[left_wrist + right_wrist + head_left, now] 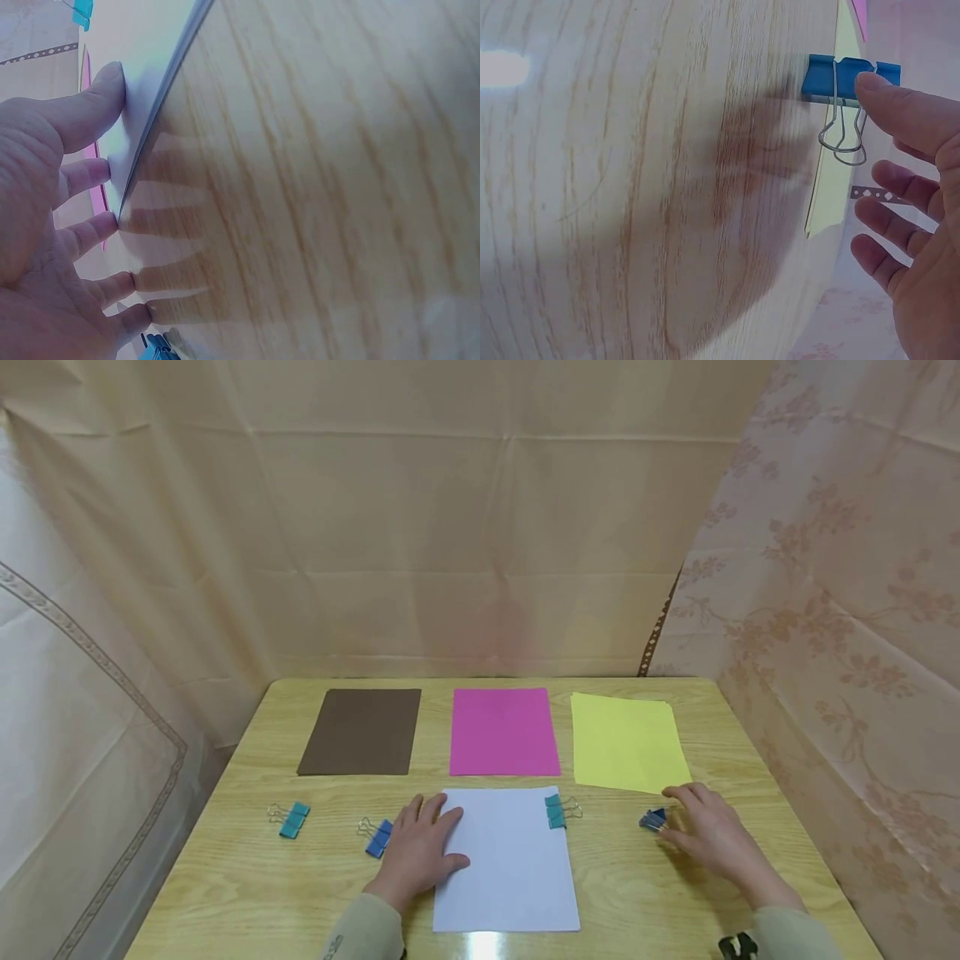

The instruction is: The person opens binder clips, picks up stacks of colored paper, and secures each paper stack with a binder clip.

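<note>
My left hand (420, 852) lies over the left edge of a stack of white paper (506, 868), fingers spread and fairly straight. A teal binder clip (556, 811) grips that stack at its upper right edge. Close beside the left hand is a blue binder clip (378, 838) on the table. On the right, my right hand (708, 827) reaches a dark blue binder clip (653, 819). In the right wrist view, its thumb overlaps the body of this clip (847, 77), whose wire handles hang toward the hand; the other fingers are apart and loosely bent. The index finger is mostly hidden there.
Along the back of the wooden table (225, 893) lie stacks of brown paper (362, 731), magenta paper (504, 732) and yellow paper (628, 742). Another teal binder clip (295, 820) lies at the left. Cloth curtains (480, 527) hang behind and at the sides.
</note>
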`<state>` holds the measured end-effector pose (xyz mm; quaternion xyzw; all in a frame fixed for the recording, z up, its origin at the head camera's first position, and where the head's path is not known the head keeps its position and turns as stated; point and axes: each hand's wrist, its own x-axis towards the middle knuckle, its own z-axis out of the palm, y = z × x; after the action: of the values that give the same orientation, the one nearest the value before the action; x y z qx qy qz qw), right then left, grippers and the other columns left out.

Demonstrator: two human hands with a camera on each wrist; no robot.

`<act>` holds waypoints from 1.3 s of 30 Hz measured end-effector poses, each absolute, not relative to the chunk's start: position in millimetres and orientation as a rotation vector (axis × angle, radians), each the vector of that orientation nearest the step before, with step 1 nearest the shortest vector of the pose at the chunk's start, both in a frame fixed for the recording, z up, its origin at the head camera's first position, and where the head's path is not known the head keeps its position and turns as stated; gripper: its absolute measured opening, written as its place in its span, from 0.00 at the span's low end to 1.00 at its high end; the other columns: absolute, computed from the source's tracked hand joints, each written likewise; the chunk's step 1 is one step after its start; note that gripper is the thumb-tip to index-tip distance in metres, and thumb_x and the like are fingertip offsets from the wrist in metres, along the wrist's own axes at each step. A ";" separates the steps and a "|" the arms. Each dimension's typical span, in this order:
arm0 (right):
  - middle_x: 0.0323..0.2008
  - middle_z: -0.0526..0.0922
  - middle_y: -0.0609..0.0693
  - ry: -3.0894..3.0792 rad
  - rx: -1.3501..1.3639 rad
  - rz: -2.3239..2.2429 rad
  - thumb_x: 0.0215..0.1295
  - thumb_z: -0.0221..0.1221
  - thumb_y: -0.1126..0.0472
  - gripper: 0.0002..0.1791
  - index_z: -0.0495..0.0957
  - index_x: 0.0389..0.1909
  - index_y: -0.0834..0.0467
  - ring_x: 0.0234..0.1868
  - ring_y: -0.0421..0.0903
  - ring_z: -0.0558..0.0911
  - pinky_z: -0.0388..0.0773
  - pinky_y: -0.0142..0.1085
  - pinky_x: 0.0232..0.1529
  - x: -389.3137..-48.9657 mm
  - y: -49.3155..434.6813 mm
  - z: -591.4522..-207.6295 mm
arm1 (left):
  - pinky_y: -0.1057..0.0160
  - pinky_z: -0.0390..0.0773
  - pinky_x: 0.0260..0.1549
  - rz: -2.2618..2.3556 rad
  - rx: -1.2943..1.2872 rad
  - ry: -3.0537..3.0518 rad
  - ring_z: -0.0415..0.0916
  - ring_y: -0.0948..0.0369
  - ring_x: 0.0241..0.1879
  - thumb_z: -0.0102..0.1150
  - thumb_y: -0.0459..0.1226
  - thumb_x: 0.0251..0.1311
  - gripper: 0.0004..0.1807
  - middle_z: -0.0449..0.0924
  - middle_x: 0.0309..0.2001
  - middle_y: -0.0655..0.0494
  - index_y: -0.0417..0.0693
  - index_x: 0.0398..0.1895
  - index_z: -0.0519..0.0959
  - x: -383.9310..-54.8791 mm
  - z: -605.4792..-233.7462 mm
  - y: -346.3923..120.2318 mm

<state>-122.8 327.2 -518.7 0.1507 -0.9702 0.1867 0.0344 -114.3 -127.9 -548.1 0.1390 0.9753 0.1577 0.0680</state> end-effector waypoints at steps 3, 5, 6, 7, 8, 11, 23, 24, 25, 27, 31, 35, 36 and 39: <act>0.53 0.76 0.61 -2.975 0.472 0.570 0.56 0.75 0.57 0.35 0.73 0.62 0.63 0.53 0.64 0.75 0.71 0.64 0.52 -122.7 327.6 -520.4 | 0.33 0.55 0.71 0.481 0.419 2.935 0.53 0.33 0.74 0.70 0.58 0.58 0.38 0.62 0.75 0.46 0.55 0.70 0.74 -114.8 -548.1 -127.9; 0.54 0.76 0.61 -2.971 0.477 0.567 0.56 0.75 0.57 0.35 0.73 0.62 0.62 0.53 0.64 0.75 0.71 0.64 0.51 -122.6 328.0 -521.6 | 0.33 0.56 0.70 0.481 0.420 2.936 0.53 0.33 0.74 0.70 0.58 0.58 0.38 0.62 0.75 0.46 0.55 0.70 0.74 -114.9 -547.5 -128.0; 0.54 0.76 0.61 -2.968 0.481 0.566 0.55 0.75 0.58 0.35 0.73 0.62 0.62 0.53 0.64 0.75 0.71 0.64 0.51 -122.6 328.3 -522.0 | 0.33 0.56 0.71 0.481 0.419 2.933 0.53 0.34 0.74 0.70 0.58 0.58 0.38 0.62 0.75 0.47 0.56 0.70 0.74 -114.8 -547.4 -128.1; 0.54 0.76 0.61 -2.967 0.481 0.561 0.55 0.75 0.58 0.35 0.73 0.62 0.62 0.53 0.64 0.75 0.71 0.64 0.51 -122.6 328.5 -522.4 | 0.33 0.56 0.70 0.482 0.421 2.934 0.53 0.34 0.74 0.70 0.58 0.58 0.38 0.62 0.75 0.46 0.55 0.70 0.74 -114.8 -547.5 -128.2; 0.54 0.76 0.61 -2.968 0.483 0.561 0.55 0.75 0.58 0.35 0.73 0.62 0.62 0.53 0.65 0.75 0.71 0.64 0.51 -122.6 328.9 -522.8 | 0.33 0.56 0.70 0.483 0.422 2.935 0.53 0.34 0.74 0.70 0.58 0.58 0.38 0.62 0.75 0.46 0.55 0.70 0.74 -114.7 -547.5 -128.2; 0.55 0.76 0.61 -2.973 0.483 0.559 0.56 0.75 0.58 0.35 0.73 0.62 0.62 0.53 0.65 0.75 0.71 0.65 0.51 -122.6 329.4 -523.6 | 0.34 0.56 0.71 0.478 0.421 2.932 0.53 0.34 0.74 0.70 0.58 0.58 0.38 0.62 0.75 0.47 0.56 0.70 0.74 -114.5 -548.0 -128.4; 0.55 0.77 0.61 -2.997 0.468 0.552 0.56 0.75 0.57 0.33 0.74 0.60 0.61 0.53 0.66 0.76 0.72 0.65 0.50 -123.6 330.5 -529.4 | 0.33 0.57 0.70 0.487 0.436 2.936 0.54 0.34 0.74 0.70 0.58 0.58 0.38 0.62 0.74 0.46 0.55 0.70 0.74 -113.4 -548.1 -129.4; 0.54 0.77 0.60 -3.000 0.467 0.554 0.56 0.75 0.57 0.33 0.74 0.60 0.61 0.53 0.66 0.76 0.72 0.65 0.49 -123.6 330.7 -530.1 | 0.33 0.57 0.70 0.487 0.437 2.936 0.54 0.34 0.74 0.70 0.58 0.58 0.38 0.62 0.74 0.46 0.55 0.70 0.74 -113.4 -548.1 -129.5; 0.54 0.77 0.60 -3.002 0.467 0.556 0.55 0.75 0.57 0.33 0.74 0.60 0.61 0.52 0.66 0.77 0.72 0.65 0.49 -123.6 331.0 -530.8 | 0.33 0.57 0.70 0.487 0.439 2.936 0.54 0.34 0.74 0.70 0.58 0.58 0.38 0.62 0.74 0.46 0.55 0.70 0.74 -113.4 -548.1 -129.5; 0.54 0.78 0.59 -3.011 0.462 0.569 0.55 0.75 0.56 0.33 0.74 0.60 0.61 0.52 0.65 0.77 0.72 0.65 0.50 -123.5 331.3 -531.8 | 0.33 0.57 0.70 0.486 0.441 2.937 0.54 0.34 0.74 0.70 0.58 0.58 0.38 0.62 0.74 0.46 0.55 0.70 0.74 -113.4 -548.3 -129.5; 0.54 0.78 0.59 -3.037 0.454 0.584 0.56 0.75 0.55 0.34 0.74 0.61 0.61 0.52 0.64 0.78 0.72 0.65 0.51 -123.2 331.3 -532.7 | 0.33 0.57 0.70 0.485 0.444 2.942 0.54 0.33 0.74 0.70 0.58 0.58 0.38 0.62 0.74 0.46 0.54 0.70 0.74 -114.2 -549.4 -129.4; 0.54 0.79 0.59 -3.064 0.448 0.581 0.57 0.75 0.53 0.35 0.74 0.62 0.62 0.52 0.64 0.78 0.72 0.67 0.49 -124.0 331.4 -533.4 | 0.33 0.57 0.70 0.485 0.446 2.946 0.54 0.33 0.74 0.70 0.58 0.58 0.38 0.62 0.74 0.46 0.55 0.70 0.74 -114.5 -550.2 -129.3; 0.54 0.79 0.59 -3.067 0.449 0.580 0.57 0.74 0.53 0.35 0.74 0.62 0.62 0.52 0.64 0.78 0.72 0.67 0.49 -124.3 331.5 -533.7 | 0.33 0.56 0.70 0.483 0.445 2.946 0.54 0.33 0.74 0.70 0.58 0.58 0.38 0.62 0.75 0.46 0.55 0.70 0.74 -114.6 -550.3 -129.3; 0.53 0.80 0.60 -3.077 0.449 0.576 0.57 0.74 0.53 0.35 0.74 0.62 0.62 0.52 0.65 0.79 0.72 0.68 0.49 -124.3 331.5 -534.7 | 0.33 0.56 0.70 0.480 0.445 2.946 0.53 0.33 0.74 0.69 0.59 0.58 0.38 0.62 0.75 0.46 0.55 0.70 0.74 -114.9 -550.8 -129.5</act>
<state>-124.3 331.5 -534.7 0.1419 -0.9729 0.1820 -0.0106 -114.9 -129.5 -550.8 0.1471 0.9744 0.1587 0.0616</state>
